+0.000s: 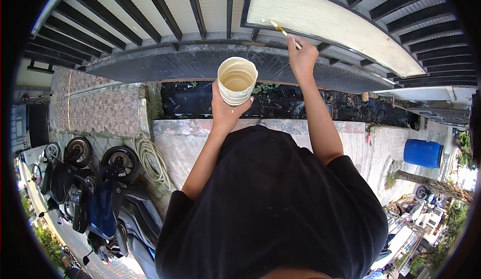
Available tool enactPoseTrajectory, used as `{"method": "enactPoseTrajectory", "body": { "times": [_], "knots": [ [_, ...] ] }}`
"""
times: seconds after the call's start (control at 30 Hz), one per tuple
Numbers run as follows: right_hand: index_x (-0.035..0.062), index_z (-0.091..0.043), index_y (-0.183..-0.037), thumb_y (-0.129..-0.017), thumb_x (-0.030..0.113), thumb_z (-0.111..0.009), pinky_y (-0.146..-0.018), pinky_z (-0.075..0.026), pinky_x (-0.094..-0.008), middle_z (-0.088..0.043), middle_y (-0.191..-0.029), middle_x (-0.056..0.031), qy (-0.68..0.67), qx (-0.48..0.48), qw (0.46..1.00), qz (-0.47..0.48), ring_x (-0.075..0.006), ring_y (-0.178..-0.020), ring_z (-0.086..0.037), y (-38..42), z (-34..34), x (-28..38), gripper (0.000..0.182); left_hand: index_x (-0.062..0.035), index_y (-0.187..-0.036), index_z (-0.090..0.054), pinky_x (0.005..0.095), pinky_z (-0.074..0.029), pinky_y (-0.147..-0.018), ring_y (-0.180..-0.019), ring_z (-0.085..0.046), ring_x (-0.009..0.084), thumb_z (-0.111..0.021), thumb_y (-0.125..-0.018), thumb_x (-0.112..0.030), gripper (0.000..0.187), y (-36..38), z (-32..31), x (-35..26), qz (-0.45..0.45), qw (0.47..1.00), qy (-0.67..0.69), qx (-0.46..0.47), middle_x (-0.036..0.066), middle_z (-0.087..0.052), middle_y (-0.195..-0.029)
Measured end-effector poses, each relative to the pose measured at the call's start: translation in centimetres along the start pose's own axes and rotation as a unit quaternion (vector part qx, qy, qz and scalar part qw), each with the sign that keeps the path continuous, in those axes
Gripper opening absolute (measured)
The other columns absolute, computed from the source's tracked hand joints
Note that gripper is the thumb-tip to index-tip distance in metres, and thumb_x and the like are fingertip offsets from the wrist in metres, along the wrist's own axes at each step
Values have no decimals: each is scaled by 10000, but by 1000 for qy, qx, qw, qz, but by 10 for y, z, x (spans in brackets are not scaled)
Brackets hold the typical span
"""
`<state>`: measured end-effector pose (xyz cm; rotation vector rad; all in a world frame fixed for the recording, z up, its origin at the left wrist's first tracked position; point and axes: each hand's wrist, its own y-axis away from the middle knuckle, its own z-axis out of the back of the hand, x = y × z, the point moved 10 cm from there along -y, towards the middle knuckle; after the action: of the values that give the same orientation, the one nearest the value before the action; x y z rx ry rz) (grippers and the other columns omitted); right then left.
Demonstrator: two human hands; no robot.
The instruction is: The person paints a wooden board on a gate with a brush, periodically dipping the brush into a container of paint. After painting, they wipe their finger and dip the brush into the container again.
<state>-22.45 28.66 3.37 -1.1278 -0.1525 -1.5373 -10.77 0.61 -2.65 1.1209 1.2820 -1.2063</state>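
Wrapped round a cream-coloured paint cup [229,97], my left hand [224,109] holds it upright in front of my chest. Some pale liquid shows inside, and paint is smeared on the cup's outside. Up and to the right, my right hand [302,58] grips a small paintbrush [283,30] by its handle. Its bristle tip is right at the lower left edge of a cream wood-grain panel [330,21]. The panel has a dark frame and sits on a black slatted fence [193,6]. A few screw heads show on its face.
Between me and the fence runs a dark ditch [200,98] with a concrete edge [190,124]. Parked motorcycles [102,204] stand at the left, beside a coiled hose [152,159]. A blue barrel [423,153] lies at the right. Patterned stone paving [100,108] is at the far left.
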Motion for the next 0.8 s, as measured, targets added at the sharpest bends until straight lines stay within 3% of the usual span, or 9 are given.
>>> {"method": "enactPoseTrajectory", "body": {
  "times": [0.17, 0.2, 0.3, 0.33, 0.37, 0.43, 0.47, 0.67, 0.8],
  "knots": [
    [-45, -800, -1055, -1032, 278, -716, -611, -509, -374, -711, -701, -199, -42, 15, 996, -74, -166, -603, -639, 31, -14, 14, 334, 5, -1424, -431, 378, -530, -1040, -1197, -674, 233, -952, -756, -148, 862, 0, -1, 4, 6, 1000, 18, 6, 159, -668, -1306],
    [-59, -784, -1019, -1040, 230, -684, -598, -506, -418, -672, -683, -243, -54, 10, 996, -72, -334, -578, -686, 37, -21, 18, 307, 5, -1424, -431, 378, -530, -1040, -1197, -674, 233, -952, -756, -148, 862, -1, -3, 5, 4, 1000, 16, 16, 159, -668, -1306],
    [-63, -772, -976, -1047, 250, -668, -642, -513, -452, -663, -708, -277, -72, 21, 987, -140, -373, -628, -698, 50, -43, 12, 338, 6, -1419, -430, 377, -525, -1039, -1184, -672, 231, -951, -760, -152, 855, -2, -3, 2, -18, 999, -20, 19, 155, -665, -1299],
    [-75, -733, -896, -1078, 259, -651, -546, -431, -379, -606, -609, -109, -78, 19, 986, -145, -165, -529, -541, 52, -52, 6, 390, 7, -1382, -489, 368, -524, -1035, -1169, -676, 219, -929, -767, -103, 764, -3, -2, 0, -18, 1000, -12, 19, 141, -678, -1279],
    [-75, -733, -896, -1078, 259, -651, -546, -431, -379, -606, -609, -109, -79, 10, 985, -151, -165, -529, -541, 52, -59, -1, 390, 9, -1345, -549, 359, -522, -1031, -1154, -679, 206, -906, -773, -54, 677, -3, -3, -2, -18, 1000, -4, 17, 127, -690, -1259],
    [-47, -685, -894, -1092, 228, -644, -511, -369, -304, -544, -650, -24, -353, 27, 854, -380, -104, -510, -452, 72, -88, -20, 341, 12, -1332, -569, 360, -520, -1034, -1142, -680, 206, -903, -771, -50, 655, -2, -3, -9, -28, 1000, -10, 9, 122, -693, -1246],
    [-21, -641, -958, -1102, 195, -631, -503, -320, -257, -510, -728, 6, -436, 30, 795, -421, -69, -525, -388, 78, -92, -17, 259, 12, -1339, -566, 360, -519, -1036, -1140, -680, 206, -904, -771, -52, 664, -2, -2, -7, -30, 999, 0, 11, 120, -691, -1248],
    [-34, -602, -1003, -1110, 134, -578, -473, -325, -274, -580, -769, -42, -556, -5, 682, -475, -87, -533, -422, 79, -108, -17, 201, 10, -1362, -549, 366, -515, -1046, -1143, -677, 203, -913, -767, -62, 701, -2, 0, -8, -39, 999, 4, 11, 117, -685, -1255],
    [-12, -587, -1043, -1123, 141, -543, -472, -324, -269, -589, -793, -46, -577, 1, 674, -461, -86, -545, -418, 75, -114, -15, 178, 12, -1357, -546, 365, -514, -1047, -1142, -676, 198, -908, -766, -51, 696, -3, 2, -7, -34, 999, 3, 7, 112, -684, -1251]
  ]
}}
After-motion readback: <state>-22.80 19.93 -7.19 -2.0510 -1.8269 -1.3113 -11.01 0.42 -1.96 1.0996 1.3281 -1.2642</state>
